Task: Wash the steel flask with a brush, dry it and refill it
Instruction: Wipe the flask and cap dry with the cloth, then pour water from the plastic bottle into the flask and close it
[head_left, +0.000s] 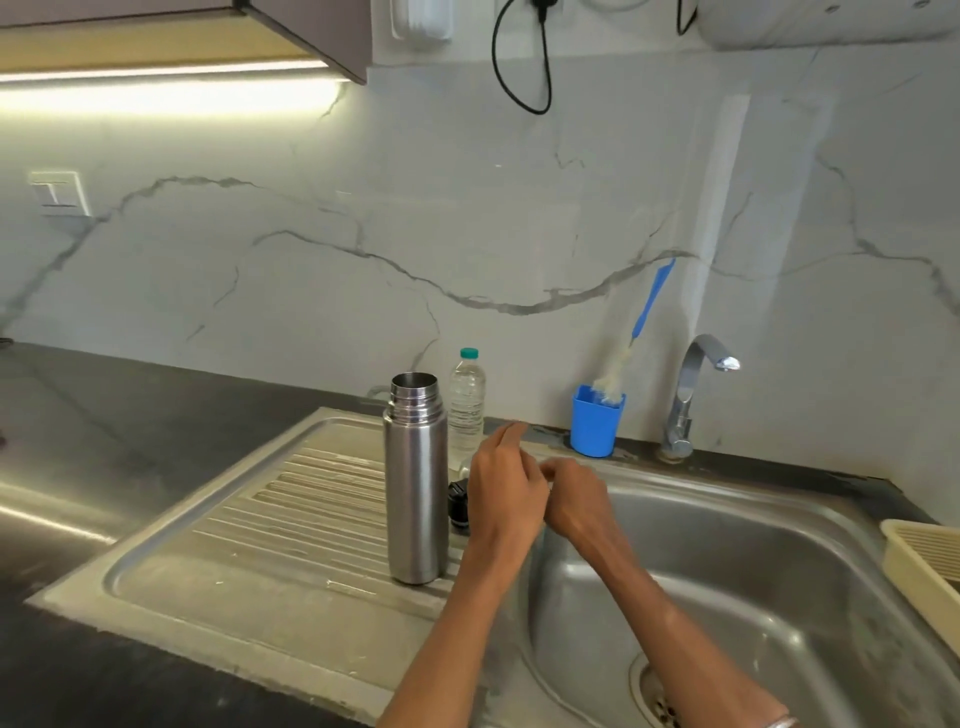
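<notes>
Steel flask (416, 483) upright, uncapped, on drainboard (234, 519). Left hand (504, 480), right hand (576, 499) at its 3 o'clock, touching (fingers curled; grip unclear). Brush (641, 322) in blue cup (595, 423).

Left hand (501, 480) and right hand (576, 499) meet, fingers loosely curled, forearms extended.

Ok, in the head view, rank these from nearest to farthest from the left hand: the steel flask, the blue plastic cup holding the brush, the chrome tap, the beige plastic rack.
1. Open steel flask, upright on the drainboard, just left of the left hand.
2. Blue plastic cup, behind and to the right, by the wall.
3. Chrome tap, farther right along the wall.
4. Beige plastic rack, at the far right edge.
</notes>
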